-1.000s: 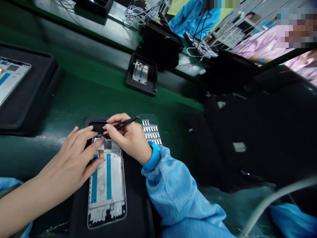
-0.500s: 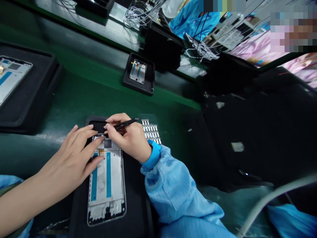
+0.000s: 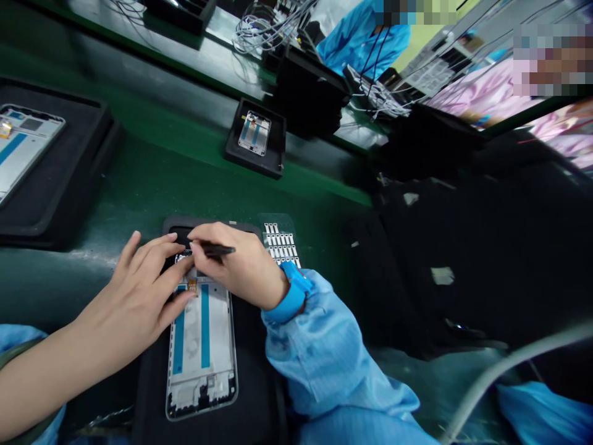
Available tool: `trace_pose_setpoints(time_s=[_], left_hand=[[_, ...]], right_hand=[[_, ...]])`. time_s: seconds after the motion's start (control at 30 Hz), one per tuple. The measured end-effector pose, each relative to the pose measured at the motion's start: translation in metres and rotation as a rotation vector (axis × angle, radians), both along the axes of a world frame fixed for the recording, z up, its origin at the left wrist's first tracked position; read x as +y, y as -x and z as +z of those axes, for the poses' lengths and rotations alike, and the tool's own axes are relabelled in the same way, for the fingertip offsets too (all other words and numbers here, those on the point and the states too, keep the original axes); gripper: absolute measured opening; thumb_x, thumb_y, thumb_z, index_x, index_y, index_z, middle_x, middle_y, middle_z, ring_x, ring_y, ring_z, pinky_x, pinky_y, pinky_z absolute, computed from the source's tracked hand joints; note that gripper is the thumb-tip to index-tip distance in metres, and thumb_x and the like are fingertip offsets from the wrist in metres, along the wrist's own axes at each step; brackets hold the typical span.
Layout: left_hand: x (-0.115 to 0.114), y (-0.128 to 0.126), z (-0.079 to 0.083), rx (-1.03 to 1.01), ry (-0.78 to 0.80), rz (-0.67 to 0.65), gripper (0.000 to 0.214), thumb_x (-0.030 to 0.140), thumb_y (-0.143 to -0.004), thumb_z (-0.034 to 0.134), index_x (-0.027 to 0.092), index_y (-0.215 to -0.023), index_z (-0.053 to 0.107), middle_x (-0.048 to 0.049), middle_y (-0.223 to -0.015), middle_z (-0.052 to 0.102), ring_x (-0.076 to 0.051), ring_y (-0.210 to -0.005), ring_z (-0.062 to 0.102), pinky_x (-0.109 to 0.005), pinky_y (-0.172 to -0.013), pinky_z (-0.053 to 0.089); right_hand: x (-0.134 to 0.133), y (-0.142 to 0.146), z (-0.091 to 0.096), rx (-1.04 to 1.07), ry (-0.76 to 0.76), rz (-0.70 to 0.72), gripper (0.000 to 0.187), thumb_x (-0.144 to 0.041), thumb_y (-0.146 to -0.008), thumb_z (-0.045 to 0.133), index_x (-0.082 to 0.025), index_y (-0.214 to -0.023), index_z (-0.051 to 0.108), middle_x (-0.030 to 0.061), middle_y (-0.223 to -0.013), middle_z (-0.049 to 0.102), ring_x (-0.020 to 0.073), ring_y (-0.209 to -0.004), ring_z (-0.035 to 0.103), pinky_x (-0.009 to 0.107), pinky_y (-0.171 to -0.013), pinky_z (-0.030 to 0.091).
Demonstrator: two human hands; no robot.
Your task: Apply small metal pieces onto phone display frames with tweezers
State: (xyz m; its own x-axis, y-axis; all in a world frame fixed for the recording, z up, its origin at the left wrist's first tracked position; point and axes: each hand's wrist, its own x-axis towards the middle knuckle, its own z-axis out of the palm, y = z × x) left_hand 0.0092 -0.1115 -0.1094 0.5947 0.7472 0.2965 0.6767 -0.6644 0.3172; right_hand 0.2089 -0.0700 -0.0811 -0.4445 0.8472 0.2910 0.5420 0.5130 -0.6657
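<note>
Left hand (image 3: 134, 303): bare, fingers splayed well open, fingertips (image 3: 185, 264) resting on the top end of the frame, nothing gripped, just pinning it down.

Right hand (image 3: 236, 262): curled closed in a pen-style pinch around slim black tweezers (image 3: 217, 249), tips mostly hidden behind the fingers, any grip on something there impossible to tell.

Frame: long silver-edged white phone display frame with teal strips (image 3: 201, 352), flat on a black rubbery tray (image 3: 152, 395), right under both hands.

Risk: tweezer slip, probably from too much pressure, so a scratched frame or a bumped tiny gold flex tab (image 3: 192, 285); also frame shift with any lift of the left fingertips.

Edges: tray's lip just past the frame's top end, close to both hands.

Room: pretty tight on the right, with a sheet of small white clips on dark backing (image 3: 281, 244) just beyond the right hand; more space on the open green workbench (image 3: 139, 185) past the left hand.
</note>
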Motion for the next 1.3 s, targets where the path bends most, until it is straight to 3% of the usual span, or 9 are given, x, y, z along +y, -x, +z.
trace_pose_setpoints(time_s=[0.1,0.2,0.27,0.5,0.7,0.83,1.0,1.13,1.3], left_hand=[[0.000,0.004,0.000,0.018,0.047,0.001,0.038,0.035,-0.099,0.043,0.021,-0.132,0.055,-0.0154,-0.131,0.057,-0.037,-0.135,0.047,-0.076,-0.111,0.027],[0.000,0.008,-0.001,0.004,0.083,-0.008,0.041,0.036,-0.099,0.045,0.025,-0.138,0.051,-0.0132,-0.137,0.055,-0.036,-0.138,0.044,-0.074,-0.113,0.025],[0.000,0.008,-0.002,-0.006,0.094,0.000,0.042,0.037,-0.098,0.046,0.026,-0.138,0.051,-0.0129,-0.138,0.055,-0.035,-0.140,0.043,-0.073,-0.114,0.025],[0.000,0.008,-0.002,-0.002,0.080,-0.003,0.043,0.039,-0.098,0.045,0.025,-0.138,0.052,-0.0134,-0.137,0.055,-0.037,-0.138,0.044,-0.073,-0.114,0.024],[-0.001,0.007,-0.002,0.020,0.046,-0.010,0.041,0.038,-0.100,0.043,0.022,-0.137,0.051,-0.0153,-0.136,0.055,-0.036,-0.139,0.043,-0.073,-0.113,0.026],[-0.003,0.006,-0.002,0.042,0.033,-0.011,0.040,0.038,-0.100,0.042,0.021,-0.136,0.049,-0.0163,-0.134,0.054,-0.035,-0.140,0.041,-0.072,-0.112,0.029],[-0.004,0.004,-0.001,0.040,0.023,0.013,0.040,0.037,-0.100,0.041,0.019,-0.135,0.052,-0.0162,-0.134,0.055,-0.036,-0.139,0.042,-0.070,-0.113,0.029],[-0.003,0.003,0.000,0.059,0.008,0.009,0.041,0.037,-0.101,0.040,0.019,-0.136,0.050,-0.0167,-0.135,0.054,-0.036,-0.138,0.044,-0.071,-0.111,0.031],[-0.002,0.002,-0.001,0.066,-0.021,-0.006,0.040,0.038,-0.101,0.038,0.018,-0.134,0.049,-0.0178,-0.131,0.055,-0.037,-0.136,0.045,-0.073,-0.107,0.034]], right_hand=[[0.002,-0.004,-0.006,0.119,0.081,-0.075,0.012,-0.031,-0.093,0.053,-0.022,-0.094,0.061,0.0038,-0.092,0.072,0.0164,-0.086,0.071,0.030,-0.080,0.057],[0.005,-0.008,-0.014,0.338,0.273,-0.172,0.020,-0.039,-0.092,0.057,-0.022,-0.101,0.058,0.0015,-0.088,0.070,0.0149,-0.079,0.072,0.029,-0.073,0.059],[0.005,-0.009,-0.015,0.365,0.308,-0.171,0.023,-0.041,-0.092,0.058,-0.022,-0.103,0.058,0.0013,-0.087,0.071,0.0151,-0.078,0.072,0.029,-0.073,0.059],[-0.002,-0.002,-0.009,0.208,0.126,-0.168,0.012,-0.033,-0.092,0.057,-0.023,-0.095,0.062,0.0017,-0.090,0.072,0.0146,-0.080,0.071,0.027,-0.075,0.058],[0.002,-0.006,-0.012,0.288,0.235,-0.194,0.017,-0.037,-0.091,0.059,-0.022,-0.099,0.063,0.0014,-0.088,0.071,0.0149,-0.077,0.071,0.028,-0.071,0.058],[0.002,-0.002,-0.008,0.245,0.226,-0.185,0.017,-0.036,-0.091,0.061,-0.022,-0.100,0.064,0.0007,-0.089,0.072,0.0134,-0.075,0.071,0.026,-0.070,0.058],[-0.001,0.002,-0.006,0.275,0.145,-0.121,0.025,-0.033,-0.093,0.060,-0.023,-0.115,0.063,-0.0004,-0.090,0.074,0.0120,-0.074,0.071,0.024,-0.073,0.060],[-0.001,-0.001,-0.011,0.309,0.073,-0.110,0.025,-0.029,-0.093,0.059,-0.019,-0.116,0.064,-0.0003,-0.085,0.073,0.0105,-0.067,0.069,0.022,-0.065,0.059],[-0.001,0.003,-0.019,0.188,-0.151,-0.058,0.017,-0.026,-0.095,0.056,-0.019,-0.105,0.068,0.0024,-0.096,0.076,0.0128,-0.085,0.072,0.024,-0.082,0.058]])
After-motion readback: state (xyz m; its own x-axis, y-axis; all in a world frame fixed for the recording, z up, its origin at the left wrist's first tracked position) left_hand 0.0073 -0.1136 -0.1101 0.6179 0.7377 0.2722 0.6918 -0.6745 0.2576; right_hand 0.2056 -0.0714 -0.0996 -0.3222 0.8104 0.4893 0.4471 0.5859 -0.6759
